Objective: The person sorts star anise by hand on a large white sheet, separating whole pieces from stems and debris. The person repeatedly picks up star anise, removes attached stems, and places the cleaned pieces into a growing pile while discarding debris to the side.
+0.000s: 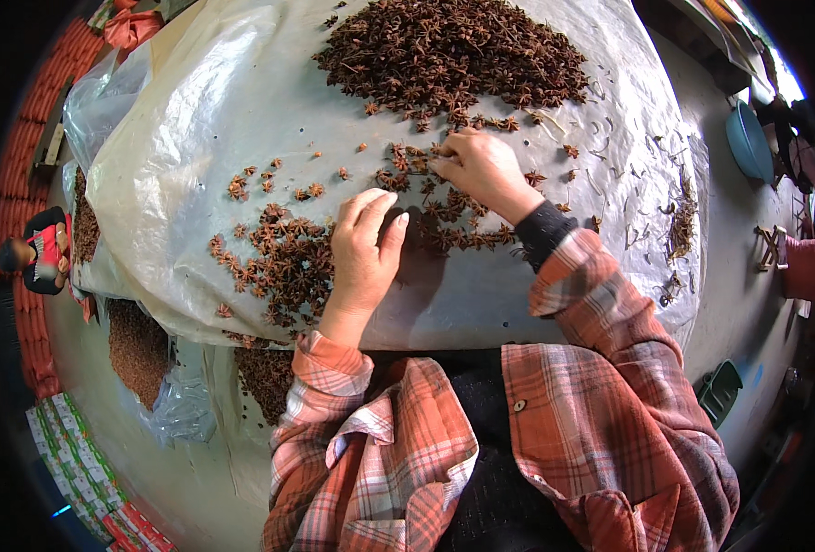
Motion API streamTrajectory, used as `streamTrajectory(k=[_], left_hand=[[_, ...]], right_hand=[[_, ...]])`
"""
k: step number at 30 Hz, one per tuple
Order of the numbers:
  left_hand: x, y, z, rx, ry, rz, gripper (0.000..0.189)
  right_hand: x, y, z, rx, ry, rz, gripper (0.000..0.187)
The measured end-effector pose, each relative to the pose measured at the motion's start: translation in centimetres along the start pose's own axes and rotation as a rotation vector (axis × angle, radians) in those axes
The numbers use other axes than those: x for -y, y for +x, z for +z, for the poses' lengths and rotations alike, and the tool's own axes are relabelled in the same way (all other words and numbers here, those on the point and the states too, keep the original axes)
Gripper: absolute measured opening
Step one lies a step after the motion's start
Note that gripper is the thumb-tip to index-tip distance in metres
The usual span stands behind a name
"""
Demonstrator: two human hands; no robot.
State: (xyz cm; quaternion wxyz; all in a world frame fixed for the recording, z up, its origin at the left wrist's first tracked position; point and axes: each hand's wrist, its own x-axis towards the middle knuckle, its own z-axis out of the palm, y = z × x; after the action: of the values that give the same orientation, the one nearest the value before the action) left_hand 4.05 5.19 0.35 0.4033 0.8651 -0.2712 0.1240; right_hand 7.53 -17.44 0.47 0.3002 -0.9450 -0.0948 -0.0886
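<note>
Dried star anise lies on a plastic-covered table (269,138). A big heap of star anise (449,55) rises at the far side, and a smaller pile (283,262) spreads at the near left. My left hand (366,255) is just right of the smaller pile, palm down, thumb and fingertips apart with nothing visible between them. My right hand (483,162) reaches over loose star anise (455,207) in the middle, its thumb and fingers drawn together close to some pieces. Whether it pinches one is hidden by the fingers.
Thin stems (597,165) lie scattered on the right, with a small heap of debris (682,214) near that edge. Below on the left are a brown heap (138,352) on plastic and a darker heap (266,379). A person (41,252) is beyond the left edge. A blue basin (749,143) stands far right.
</note>
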Motion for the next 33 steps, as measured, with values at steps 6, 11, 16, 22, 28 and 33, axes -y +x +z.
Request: streamTrajectory(k=[6, 11, 16, 22, 28, 33], left_hand=[[-2.0, 0.4, 2.9, 0.013, -0.596, -0.311, 0.038], [-5.0, 0.0, 2.9, 0.186, -1.014, -0.383, 0.022], [-2.9, -0.1, 0.4, 0.011, -0.873, -0.412, 0.017], [0.4, -0.7, -0.8, -0.19, -0.104, -0.076, 0.015], [-0.4, -0.7, 0.9, -0.157, -0.174, -0.122, 0.023], [-0.4, -1.0, 0.3, -0.171, -0.282, -0.174, 0.023]], right_hand=[[2.2, -3.2, 1.7, -0.203, 0.654, 0.045, 0.011], [4.3, -7.7, -0.8, -0.339, 0.211, -0.159, 0.008], [1.1, -6.5, -7.1, -0.614, -0.319, -0.006, 0.008], [-0.5, -0.9, 0.4, -0.05, -0.15, -0.342, 0.008], [-1.8, -0.1, 3.0, 0.011, 0.01, -0.3, 0.012], [-2.0, -6.7, -7.6, -0.341, -0.531, 0.381, 0.021]])
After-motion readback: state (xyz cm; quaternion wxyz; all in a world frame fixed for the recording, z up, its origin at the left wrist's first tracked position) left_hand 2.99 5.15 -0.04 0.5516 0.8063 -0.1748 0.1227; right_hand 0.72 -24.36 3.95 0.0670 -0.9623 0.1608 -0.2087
